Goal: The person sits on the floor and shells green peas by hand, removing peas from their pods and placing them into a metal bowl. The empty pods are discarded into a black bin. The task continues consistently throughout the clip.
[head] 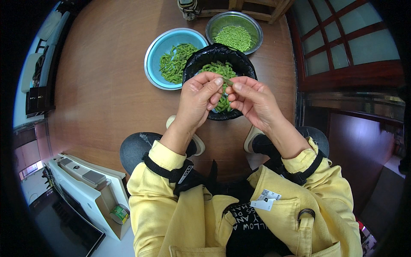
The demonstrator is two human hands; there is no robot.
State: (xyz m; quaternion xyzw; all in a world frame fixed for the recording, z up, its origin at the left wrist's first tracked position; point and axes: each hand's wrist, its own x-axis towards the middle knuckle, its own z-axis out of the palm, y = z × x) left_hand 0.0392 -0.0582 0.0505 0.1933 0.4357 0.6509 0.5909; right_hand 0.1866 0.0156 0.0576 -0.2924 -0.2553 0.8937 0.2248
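Observation:
Between the fingertips of my left hand [202,96] and my right hand [253,98] is one green edamame pod [227,81], pinched at both ends. Both hands are above a bin lined with a black plastic bag [245,64], which holds many green pods or shells [218,69]. Beyond my left hand, a blue colander set in a metal-rimmed basin [152,64] contains whole edamame pods [175,64]. A stainless steel bowl [257,35] of shelled green beans [233,38] stands just past the bin. My hands partly hide the bin's contents.
Brown wood flooring [106,80] surrounds the containers. A wooden stool or chair frame [250,8] and a shoe [188,9] are at the far edge. To the right is a glass-paned wooden door [346,38]. A white cabinet [96,192] holding a green can [119,214] is at lower left.

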